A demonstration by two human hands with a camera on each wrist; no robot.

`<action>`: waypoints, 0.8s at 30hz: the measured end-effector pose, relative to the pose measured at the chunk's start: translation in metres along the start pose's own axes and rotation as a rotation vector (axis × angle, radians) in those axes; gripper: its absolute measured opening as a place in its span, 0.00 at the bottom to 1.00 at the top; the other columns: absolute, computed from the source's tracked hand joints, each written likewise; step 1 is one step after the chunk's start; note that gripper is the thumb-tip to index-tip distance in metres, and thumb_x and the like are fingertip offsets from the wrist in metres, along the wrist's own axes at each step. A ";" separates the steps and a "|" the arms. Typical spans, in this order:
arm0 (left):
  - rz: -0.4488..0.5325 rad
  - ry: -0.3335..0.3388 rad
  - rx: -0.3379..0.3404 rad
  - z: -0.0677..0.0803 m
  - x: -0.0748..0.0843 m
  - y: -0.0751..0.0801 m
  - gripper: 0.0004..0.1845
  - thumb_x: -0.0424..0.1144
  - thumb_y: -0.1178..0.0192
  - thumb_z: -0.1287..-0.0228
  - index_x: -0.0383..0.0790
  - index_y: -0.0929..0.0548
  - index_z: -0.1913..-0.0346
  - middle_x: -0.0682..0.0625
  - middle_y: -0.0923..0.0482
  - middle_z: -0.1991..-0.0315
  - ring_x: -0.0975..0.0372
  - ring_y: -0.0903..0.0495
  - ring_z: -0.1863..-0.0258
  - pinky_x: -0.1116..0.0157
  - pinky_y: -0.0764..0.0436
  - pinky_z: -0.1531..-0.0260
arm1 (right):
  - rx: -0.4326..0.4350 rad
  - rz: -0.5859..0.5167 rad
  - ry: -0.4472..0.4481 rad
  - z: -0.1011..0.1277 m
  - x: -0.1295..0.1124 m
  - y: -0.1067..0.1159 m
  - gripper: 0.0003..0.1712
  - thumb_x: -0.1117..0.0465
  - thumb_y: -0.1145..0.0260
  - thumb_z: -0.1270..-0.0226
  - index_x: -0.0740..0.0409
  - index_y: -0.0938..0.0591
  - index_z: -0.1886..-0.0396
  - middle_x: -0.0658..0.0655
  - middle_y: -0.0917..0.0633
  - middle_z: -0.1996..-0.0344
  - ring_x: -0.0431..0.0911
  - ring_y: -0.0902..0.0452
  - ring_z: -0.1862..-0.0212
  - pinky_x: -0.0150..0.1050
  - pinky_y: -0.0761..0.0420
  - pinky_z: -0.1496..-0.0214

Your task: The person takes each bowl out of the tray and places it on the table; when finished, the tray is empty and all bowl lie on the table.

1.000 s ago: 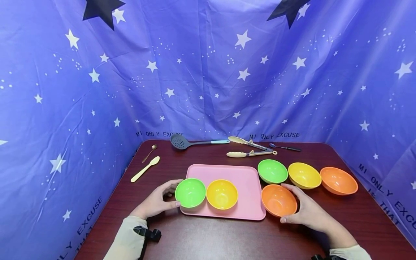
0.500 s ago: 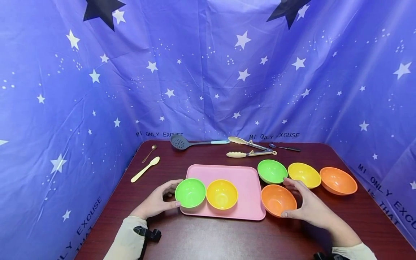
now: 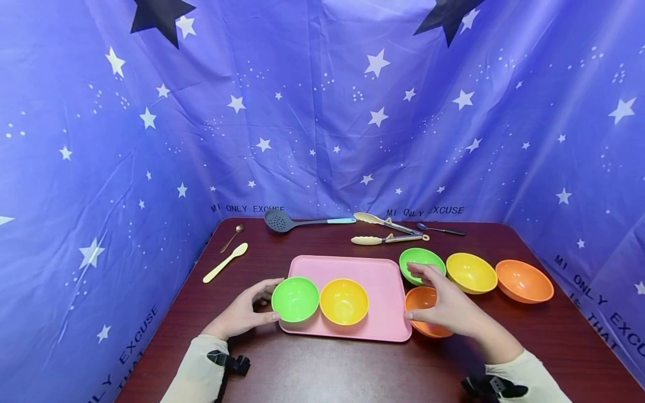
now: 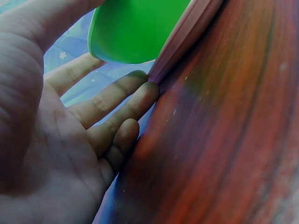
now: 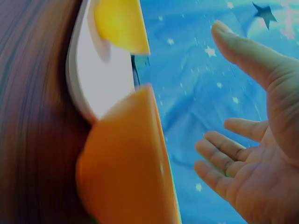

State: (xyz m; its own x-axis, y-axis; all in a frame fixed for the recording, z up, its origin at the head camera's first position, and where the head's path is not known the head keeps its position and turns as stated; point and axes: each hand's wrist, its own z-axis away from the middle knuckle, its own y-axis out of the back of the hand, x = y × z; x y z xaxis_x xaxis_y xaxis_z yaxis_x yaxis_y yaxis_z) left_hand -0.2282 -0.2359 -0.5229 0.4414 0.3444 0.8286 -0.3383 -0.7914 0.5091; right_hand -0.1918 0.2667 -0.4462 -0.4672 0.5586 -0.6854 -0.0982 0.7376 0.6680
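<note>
In the head view, my left hand (image 3: 248, 309) holds the left side of a green bowl (image 3: 295, 299), thumb at its near side and fingers round the back. That bowl stands on the left of a pink tray (image 3: 385, 296). The left wrist view shows fingertips (image 4: 150, 88) right at the tray's edge, below the green bowl (image 4: 135, 28). A yellow bowl (image 3: 345, 302) stands beside it on the tray. My right hand (image 3: 456, 305) hovers over an orange bowl (image 3: 420, 299) right of the tray, partly hiding it. Its fingers are spread apart from the orange bowl (image 5: 128, 163) in the right wrist view.
Behind the right hand stand another green bowl (image 3: 407, 267), a yellow bowl (image 3: 471, 273) and an orange bowl (image 3: 525, 281). Along the back lie a skimmer (image 3: 282, 221), tongs (image 3: 390, 238) and a dark-handled spoon (image 3: 440, 228). A cream spoon (image 3: 225, 262) and small spoon (image 3: 232, 238) lie left.
My right hand has let go of the orange bowl, lifted off it and moved left over it. The left hand and all the bowls have stayed in place.
</note>
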 end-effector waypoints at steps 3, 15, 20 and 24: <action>-0.001 -0.002 0.000 0.000 0.001 0.000 0.41 0.41 0.23 0.37 0.50 0.29 0.23 0.53 0.19 0.39 0.54 0.18 0.47 0.59 0.20 0.48 | -0.010 0.012 0.009 -0.008 -0.007 -0.011 0.59 0.49 0.10 0.55 0.57 0.30 0.24 0.57 0.24 0.33 0.58 0.26 0.34 0.46 0.26 0.32; -0.005 -0.002 -0.002 -0.001 -0.001 0.000 0.40 0.41 0.23 0.37 0.51 0.29 0.23 0.54 0.19 0.40 0.55 0.18 0.47 0.58 0.20 0.49 | -0.075 -0.063 -0.040 -0.027 -0.034 -0.052 0.56 0.47 0.12 0.51 0.61 0.29 0.27 0.64 0.24 0.33 0.68 0.26 0.35 0.65 0.26 0.35; -0.006 0.000 -0.001 0.000 -0.001 0.000 0.40 0.42 0.23 0.37 0.52 0.29 0.23 0.55 0.19 0.40 0.55 0.18 0.47 0.58 0.20 0.48 | -0.089 -0.082 -0.047 -0.033 -0.036 -0.067 0.58 0.49 0.11 0.53 0.65 0.30 0.27 0.68 0.24 0.35 0.69 0.26 0.36 0.65 0.27 0.34; -0.005 -0.001 -0.001 0.000 -0.001 0.000 0.40 0.41 0.23 0.37 0.51 0.29 0.23 0.54 0.19 0.40 0.55 0.18 0.47 0.59 0.20 0.48 | -0.105 -0.082 -0.085 -0.038 -0.035 -0.077 0.59 0.50 0.11 0.54 0.65 0.31 0.26 0.68 0.25 0.34 0.68 0.26 0.36 0.63 0.25 0.34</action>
State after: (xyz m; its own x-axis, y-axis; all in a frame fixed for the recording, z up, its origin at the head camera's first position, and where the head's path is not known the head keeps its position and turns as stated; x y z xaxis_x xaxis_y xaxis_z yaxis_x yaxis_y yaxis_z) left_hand -0.2284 -0.2360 -0.5241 0.4441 0.3478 0.8257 -0.3370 -0.7890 0.5137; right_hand -0.2014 0.1752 -0.4625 -0.3784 0.5315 -0.7578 -0.2263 0.7407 0.6325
